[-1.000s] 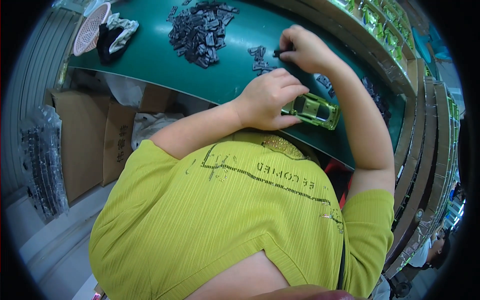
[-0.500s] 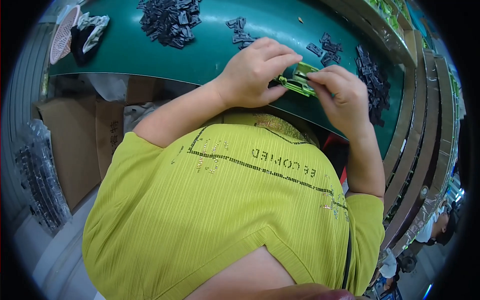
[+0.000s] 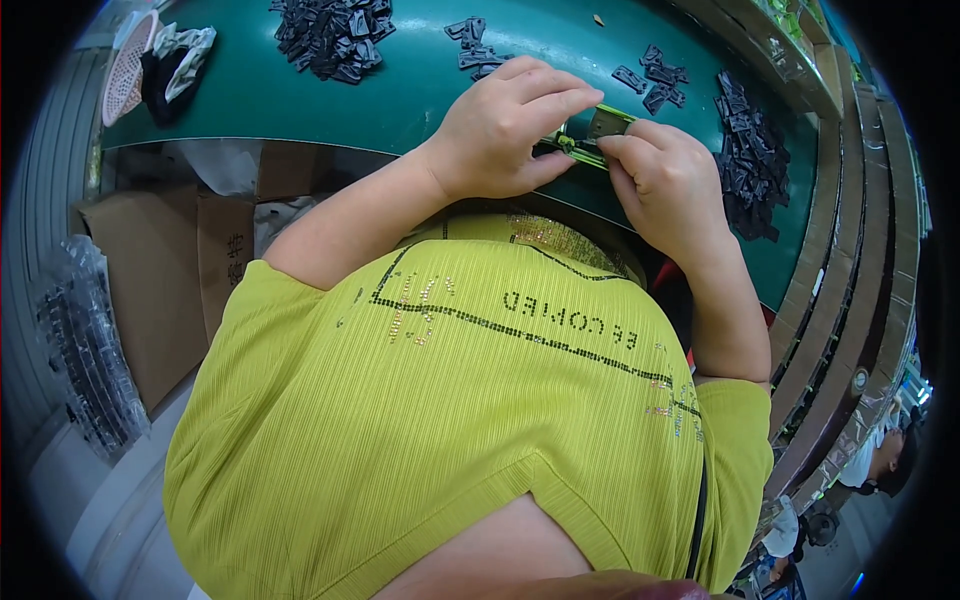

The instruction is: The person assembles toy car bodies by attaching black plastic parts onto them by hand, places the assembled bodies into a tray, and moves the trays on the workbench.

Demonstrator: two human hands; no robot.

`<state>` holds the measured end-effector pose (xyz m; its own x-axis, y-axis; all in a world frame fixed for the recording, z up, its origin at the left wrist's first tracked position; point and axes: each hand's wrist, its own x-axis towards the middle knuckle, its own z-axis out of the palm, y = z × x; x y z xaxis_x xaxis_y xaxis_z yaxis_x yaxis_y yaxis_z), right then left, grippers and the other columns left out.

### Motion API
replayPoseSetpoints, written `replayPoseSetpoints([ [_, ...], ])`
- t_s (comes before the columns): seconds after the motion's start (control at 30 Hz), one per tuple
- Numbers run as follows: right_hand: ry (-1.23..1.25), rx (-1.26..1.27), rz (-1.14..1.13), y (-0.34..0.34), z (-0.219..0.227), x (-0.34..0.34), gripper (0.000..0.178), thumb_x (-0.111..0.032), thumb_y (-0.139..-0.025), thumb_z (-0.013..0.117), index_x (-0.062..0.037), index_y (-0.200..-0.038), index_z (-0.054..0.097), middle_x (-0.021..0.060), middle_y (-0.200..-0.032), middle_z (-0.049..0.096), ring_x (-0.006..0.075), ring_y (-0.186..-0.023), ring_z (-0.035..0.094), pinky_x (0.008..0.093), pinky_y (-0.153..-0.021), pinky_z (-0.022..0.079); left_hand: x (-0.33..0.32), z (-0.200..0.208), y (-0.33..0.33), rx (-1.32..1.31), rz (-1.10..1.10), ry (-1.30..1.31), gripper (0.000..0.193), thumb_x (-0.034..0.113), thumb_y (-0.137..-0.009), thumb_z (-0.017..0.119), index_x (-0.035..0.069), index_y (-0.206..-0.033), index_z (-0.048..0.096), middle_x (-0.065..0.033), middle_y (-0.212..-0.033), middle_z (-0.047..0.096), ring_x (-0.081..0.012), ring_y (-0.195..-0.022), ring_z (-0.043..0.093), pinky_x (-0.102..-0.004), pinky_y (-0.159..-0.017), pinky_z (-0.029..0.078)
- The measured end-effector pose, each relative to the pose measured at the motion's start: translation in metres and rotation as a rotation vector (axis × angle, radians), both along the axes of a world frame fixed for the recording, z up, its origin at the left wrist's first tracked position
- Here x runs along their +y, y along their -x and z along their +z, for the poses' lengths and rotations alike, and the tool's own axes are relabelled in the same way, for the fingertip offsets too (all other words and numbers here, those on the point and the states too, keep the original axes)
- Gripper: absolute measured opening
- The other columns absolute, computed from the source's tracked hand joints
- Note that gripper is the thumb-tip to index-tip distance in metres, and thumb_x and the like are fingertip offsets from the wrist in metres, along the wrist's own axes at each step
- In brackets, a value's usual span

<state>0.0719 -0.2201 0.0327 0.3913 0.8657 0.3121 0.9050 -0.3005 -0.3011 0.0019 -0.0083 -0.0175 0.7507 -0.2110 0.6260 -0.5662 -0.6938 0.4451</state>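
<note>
Above the front edge of the green table, both my hands are on a bright green plastic piece with thin raised sides and a greyish inner face. My left hand grips its left end between thumb and fingers. The right hand is closed in a pinch at the other end, with a thin dark part near its fingertips, largely covered by the fingers. Beyond the hands lie small black plastic parts: a few loose ones past my left hand, a small group past my right, and a long heap farther right.
Another heap of black parts sits at the far left of the green table. A pink basket and dark and pale cloth are at its left end. Below stands a cardboard box. Brown ledges run along the right.
The green piece has tilted, so its inner face shows differently. My right hand has shifted slightly left and nearer the left hand, which keeps its grip.
</note>
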Motion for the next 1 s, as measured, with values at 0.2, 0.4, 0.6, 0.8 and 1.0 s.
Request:
replayPoseSetpoints([
  [0.2,0.027,-0.035,-0.001,-0.0017,-0.0002,0.0011,0.013,-0.003,-0.074,0.065,-0.0045,-0.085,0.071,0.0091,-0.077,0.062,0.0301,-0.074,0.064,0.04,-0.066,0.052,0.0008,0.0013,-0.0019,-0.013,0.001,-0.026,0.058,0.014,-0.066,0.083,0.007,-0.121,0.065,-0.0085,-0.113,0.067,-0.0293,-0.1,0.062,-0.0384,-0.09,0.053],
  [0.4,0.06,-0.078,-0.011,0.0008,-0.0004,0.0029,0.014,-0.002,-0.073,0.063,-0.0042,-0.085,0.071,0.0092,-0.077,0.062,0.0301,-0.075,0.064,0.0394,-0.068,0.053,0.0004,0.0024,-0.0013,-0.016,-0.001,-0.004,0.057,0.011,-0.065,0.082,0.007,-0.12,0.066,-0.0102,-0.113,0.068,-0.0298,-0.099,0.064,-0.0385,-0.088,0.053],
  [0.6,0.012,0.008,0.042,-0.0029,0.0006,0.0046,0.013,-0.001,-0.073,0.063,-0.0044,-0.084,0.069,0.0097,-0.078,0.062,0.0311,-0.076,0.064,0.04,-0.068,0.052,-0.0002,0.0015,-0.0018,-0.016,0.003,0.024,0.058,0.009,-0.064,0.082,0.007,-0.12,0.067,-0.0115,-0.114,0.069,-0.0306,-0.101,0.065,-0.0389,-0.088,0.053],
  [0.8,-0.031,0.043,-0.014,-0.002,-0.0053,0.0057,0.017,0.0,-0.073,0.065,-0.005,-0.087,0.071,0.0107,-0.08,0.064,0.0316,-0.079,0.064,0.0412,-0.07,0.052,-0.0006,0.0015,-0.0031,-0.016,-0.011,0.058,0.049,0.008,-0.063,0.082,0.008,-0.11,0.067,-0.0103,-0.119,0.069,-0.0312,-0.102,0.065,-0.0395,-0.088,0.053],
  [1.0,-0.04,0.143,-0.026,-0.0024,-0.0044,0.0036,0.017,0.001,-0.076,0.063,-0.0053,-0.09,0.072,0.0119,-0.085,0.067,0.0334,-0.082,0.065,0.0429,-0.072,0.052,0.0,0.0026,-0.0026,0.008,-0.023,0.018,0.033,0.008,-0.064,0.082,0.009,-0.094,0.068,-0.0097,-0.123,0.068,-0.031,-0.103,0.063,-0.0391,-0.088,0.051],
])
